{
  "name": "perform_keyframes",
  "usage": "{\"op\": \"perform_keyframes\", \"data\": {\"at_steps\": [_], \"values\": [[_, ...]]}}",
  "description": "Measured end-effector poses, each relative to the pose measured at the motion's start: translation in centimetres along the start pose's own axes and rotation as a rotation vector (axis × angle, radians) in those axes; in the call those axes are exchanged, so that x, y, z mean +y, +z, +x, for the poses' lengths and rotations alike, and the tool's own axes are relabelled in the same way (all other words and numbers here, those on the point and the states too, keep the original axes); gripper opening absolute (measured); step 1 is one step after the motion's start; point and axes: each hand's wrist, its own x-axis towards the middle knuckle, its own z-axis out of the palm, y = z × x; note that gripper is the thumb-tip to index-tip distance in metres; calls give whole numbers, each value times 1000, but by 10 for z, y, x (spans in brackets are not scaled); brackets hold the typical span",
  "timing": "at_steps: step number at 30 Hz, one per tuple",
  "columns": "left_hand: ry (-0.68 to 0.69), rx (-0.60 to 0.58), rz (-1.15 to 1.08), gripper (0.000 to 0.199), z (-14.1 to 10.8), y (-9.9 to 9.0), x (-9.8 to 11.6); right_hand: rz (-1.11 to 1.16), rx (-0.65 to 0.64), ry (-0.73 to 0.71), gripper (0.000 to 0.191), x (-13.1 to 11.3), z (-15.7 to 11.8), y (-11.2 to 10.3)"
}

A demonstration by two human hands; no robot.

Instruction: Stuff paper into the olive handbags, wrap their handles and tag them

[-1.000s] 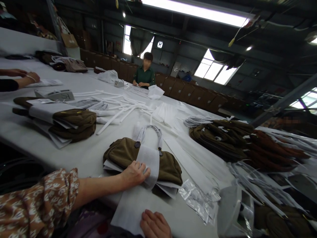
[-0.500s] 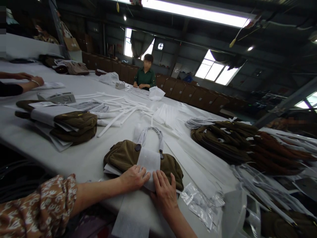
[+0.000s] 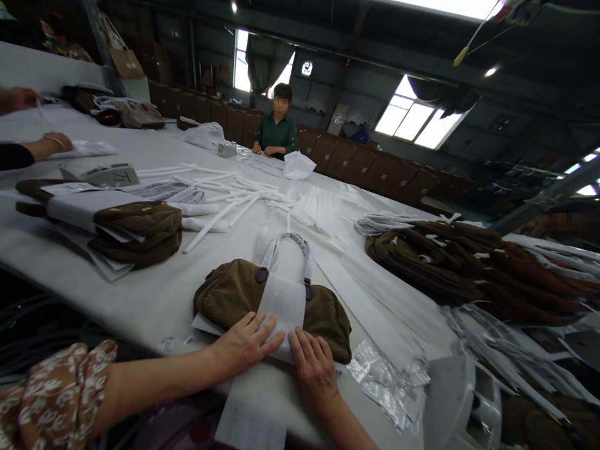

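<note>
An olive-green handbag (image 3: 229,290) lies in front of me, its looped handle (image 3: 294,239) wrapped in white and pointing away. A white paper strip (image 3: 284,297) runs over the bag's middle. My left hand (image 3: 250,340) rests on the strip near the bag's front edge, fingers spread and fairly flat. Beside it, my right hand (image 3: 313,359) lies with fingers outstretched on the strip and the bag's front. Its thumb is partly hidden. A further length of white strip (image 3: 253,412) hangs over the table's near edge below my hands.
Wrapped olive bags (image 3: 135,228) are stacked left; more olive bags (image 3: 422,256) and rust-brown ones (image 3: 529,281) lie right. White tubes (image 3: 210,225) spread behind. Clear plastic packets (image 3: 389,381) sit by a grey tape dispenser (image 3: 462,400). Another person's hands (image 3: 56,142) are at far left.
My left hand's fingers have stretched out flatter over the strip; my right hand stays nearly in place. At far left, the other person's hands have moved apart. The view has tilted slightly downward.
</note>
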Motion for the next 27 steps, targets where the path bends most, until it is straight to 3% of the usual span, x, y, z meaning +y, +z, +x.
{"op": "perform_keyframes", "data": {"at_steps": [4, 7, 11, 16, 19, 22, 24, 27], "values": [[-20, -7, 11, 43, 0, 0, 2, 36, -163, -34, 56, 1, 1, -29], [-29, 4, 20, 41, 0, 1, 4, 78, -316, -197, 70, -3, -14, -56], [-30, 6, 17, 39, 0, 0, 5, 126, -276, -380, 58, -17, -30, -63], [-18, 4, -3, 38, 0, 1, 5, 200, -119, -337, 22, -19, -10, -51], [-16, -3, -16, 39, 1, 3, 5, 213, -37, -225, 30, -4, 8, -50], [-28, -52, -55, 41, 2, -4, -1, 306, -76, -116, 34, 10, 17, -48], [13, -119, -142, 53, 2, -16, -7, 373, -81, -24, 31, 13, 19, -44], [47, -212, -302, 88, -2, -35, -12, 415, -8, 104, 22, 10, 18, -36]]}}
